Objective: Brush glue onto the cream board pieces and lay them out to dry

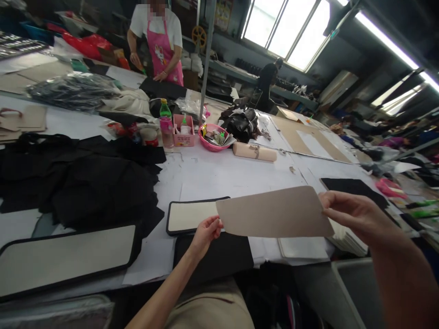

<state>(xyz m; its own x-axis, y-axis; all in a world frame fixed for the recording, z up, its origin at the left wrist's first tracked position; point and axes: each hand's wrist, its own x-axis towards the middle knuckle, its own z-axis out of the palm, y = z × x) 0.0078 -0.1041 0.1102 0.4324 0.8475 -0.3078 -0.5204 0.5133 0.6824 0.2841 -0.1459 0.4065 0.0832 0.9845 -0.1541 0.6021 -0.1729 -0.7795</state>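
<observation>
Between my two hands a thin greyish-beige flat panel with rounded corners is held above the table. My left hand pinches its left corner between thumb and fingers. At the other end, my right hand grips the right edge. Behind and partly under the panel lies a cream board with a black border. A black sheet lies at the near table edge, below the panel. To the left rests a larger black-edged cream board. A stack of white sheets sits below my right hand.
Black fabric pieces are heaped on the left of the white table. Farther back stand a pink box, a bottle, a pink basket and a beige roll. A person in a pink apron works across the table.
</observation>
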